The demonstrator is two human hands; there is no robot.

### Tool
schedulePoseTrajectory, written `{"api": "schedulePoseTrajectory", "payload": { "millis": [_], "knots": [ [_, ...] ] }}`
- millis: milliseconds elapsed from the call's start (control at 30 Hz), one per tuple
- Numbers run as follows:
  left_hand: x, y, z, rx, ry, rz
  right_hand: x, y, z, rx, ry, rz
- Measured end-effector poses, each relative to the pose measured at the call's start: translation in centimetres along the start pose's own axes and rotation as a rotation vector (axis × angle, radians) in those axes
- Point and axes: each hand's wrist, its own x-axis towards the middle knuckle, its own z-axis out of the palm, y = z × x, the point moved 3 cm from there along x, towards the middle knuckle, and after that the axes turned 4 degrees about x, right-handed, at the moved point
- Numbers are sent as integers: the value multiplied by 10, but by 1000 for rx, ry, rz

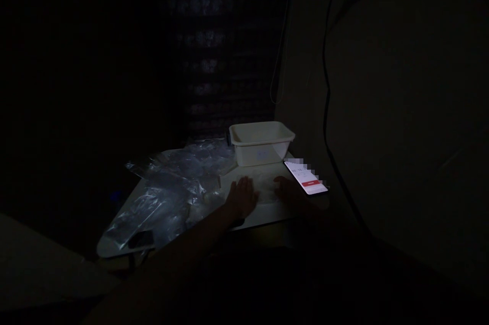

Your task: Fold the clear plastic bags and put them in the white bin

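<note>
A clear plastic bag (266,186) lies on the small white table (273,212), faint in the dim light. My left hand (242,196) rests at the bag's left edge, palm down, with its fingers stretched out flat. On the opposite side, my right hand (286,190) touches or nearly touches the bag's right edge. Its fingers look extended, though most of that hand is lost in shadow. I see nothing gripped in either hand.
Many crumpled clear plastic bags (171,192) cover the table's left part. A white plastic tub (262,154) stands at the back. Right of my hands lies a lit phone (307,178). A dark cable (325,111) hangs along the right wall.
</note>
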Motion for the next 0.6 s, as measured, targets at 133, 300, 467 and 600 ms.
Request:
{"api": "schedulePoseTrajectory", "payload": {
  "millis": [133, 300, 467, 600],
  "knots": [
    [2, 0, 4, 16, 34, -1, 1, 2, 5, -137, 46, -76],
    [0, 2, 7, 28, 65, 1, 4, 2, -2, -225, 242, -164],
    [3, 4, 6, 25, 74, 1, 17, -9, 19, -160, 248, -410],
    [6, 6, 2, 34, 75, 25, 23, -23, 40, -130, 228, -496]
  ]
}}
